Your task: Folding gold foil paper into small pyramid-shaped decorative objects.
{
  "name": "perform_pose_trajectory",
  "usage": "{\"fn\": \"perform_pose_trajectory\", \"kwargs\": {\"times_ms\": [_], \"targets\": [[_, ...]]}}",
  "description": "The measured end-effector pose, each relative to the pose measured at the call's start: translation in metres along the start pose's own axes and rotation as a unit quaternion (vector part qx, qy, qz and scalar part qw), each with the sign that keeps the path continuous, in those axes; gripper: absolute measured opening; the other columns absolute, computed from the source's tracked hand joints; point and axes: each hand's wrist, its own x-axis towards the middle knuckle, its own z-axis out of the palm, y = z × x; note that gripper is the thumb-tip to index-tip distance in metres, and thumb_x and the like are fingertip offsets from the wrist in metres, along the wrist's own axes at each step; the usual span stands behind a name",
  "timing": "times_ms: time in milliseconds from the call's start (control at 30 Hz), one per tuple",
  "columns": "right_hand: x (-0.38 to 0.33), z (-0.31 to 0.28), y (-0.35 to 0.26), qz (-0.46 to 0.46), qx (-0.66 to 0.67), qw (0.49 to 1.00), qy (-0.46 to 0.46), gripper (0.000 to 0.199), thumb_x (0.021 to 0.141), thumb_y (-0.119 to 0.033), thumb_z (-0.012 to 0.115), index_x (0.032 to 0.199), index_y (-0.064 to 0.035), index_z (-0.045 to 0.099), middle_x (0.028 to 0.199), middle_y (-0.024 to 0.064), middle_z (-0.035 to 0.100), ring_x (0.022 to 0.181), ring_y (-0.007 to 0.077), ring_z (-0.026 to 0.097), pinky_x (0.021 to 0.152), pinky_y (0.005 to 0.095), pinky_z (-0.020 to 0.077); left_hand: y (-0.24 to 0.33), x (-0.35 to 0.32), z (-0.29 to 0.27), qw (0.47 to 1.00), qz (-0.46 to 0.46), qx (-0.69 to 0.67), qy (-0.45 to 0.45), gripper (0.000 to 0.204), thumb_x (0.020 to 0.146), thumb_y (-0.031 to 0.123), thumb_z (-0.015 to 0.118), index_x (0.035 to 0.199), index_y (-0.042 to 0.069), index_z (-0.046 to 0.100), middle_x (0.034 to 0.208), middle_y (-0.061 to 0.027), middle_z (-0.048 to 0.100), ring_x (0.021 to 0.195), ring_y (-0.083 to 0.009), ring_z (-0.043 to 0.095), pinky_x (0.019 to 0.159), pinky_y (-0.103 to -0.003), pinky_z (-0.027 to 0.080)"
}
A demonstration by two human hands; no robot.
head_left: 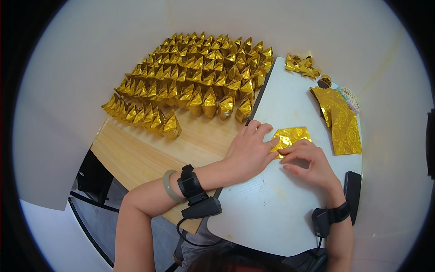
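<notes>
Both hands [281, 158] press gold foil sheet [291, 138] lying under fingertips.

A wooden table [136, 156] stands against pale walls [90, 45].

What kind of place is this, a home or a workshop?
Probably a small craft workspace at a table, home or workshop unclear: rows of folded gold paper pieces on a wooden table, flat gold sheets, and both hands pressing a gold sheet on a white board.
</notes>
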Motion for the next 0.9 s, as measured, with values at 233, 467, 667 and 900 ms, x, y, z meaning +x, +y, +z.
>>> {"fn": "perform_pose_trajectory", "kwargs": {"times_ms": [233,467,667,900], "targets": [[0.002,0.007,0.016,0.047,-0.106,0.976,0.185,0.048,0.068,0.002,0.055,0.115,-0.0057,0.055,0.129,0.0129,0.05,0.122,0.0345,0.042,0.105,0.0418,0.0327,-0.006,-0.004,0.006,0.999,-0.004,0.026,-0.02,0.037,0.086,0.009,0.059,0.121,-0.001,0.059,0.129,-0.0174,0.047,0.12,-0.0371,0.039,0.1,-0.042,0.037],[0.001,-0.003,0.009,0.039,-0.077,0.987,0.134,0.031,0.066,0.0,0.06,0.096,-0.0058,0.062,0.129,0.0122,0.05,0.126,0.0316,0.039,0.107,0.0379,0.0307,-0.007,-0.002,0.008,0.999,-0.013,-0.028,-0.009,0.036,0.082,-0.001,0.056,0.118,-0.001,0.059,0.13,-0.0169,0.047,0.124,-0.0374,0.037,0.102,-0.044,0.035],[-0.005,-0.014,0.015,0.071,-0.016,0.994,0.079,0.01,0.068,-0.002,0.06,0.077,-0.0052,0.065,0.092,0.0057,0.064,0.094,0.0239,0.056,0.085,0.0319,0.0435,-0.006,0.002,0.001,0.995,0.027,-0.095,-0.013,0.024,0.08,-0.001,0.059,0.102,0.006,0.069,0.121,-0.0118,0.055,0.12,-0.0347,0.042,0.101,-0.042,0.037],[0.0,-0.001,0.001,0.174,0.078,0.98,0.061,0.019,0.075,-0.01,0.073,0.091,-0.0036,0.065,0.08,0.0062,0.058,0.08,0.0196,0.058,0.064,0.0273,0.0456,-0.004,0.002,0.003,0.99,0.036,-0.133,-0.001,0.017,0.078,0.005,0.066,0.094,0.009,0.072,0.11,-0.0087,0.058,0.11,-0.0294,0.047,0.093,-0.037,0.041]]}}
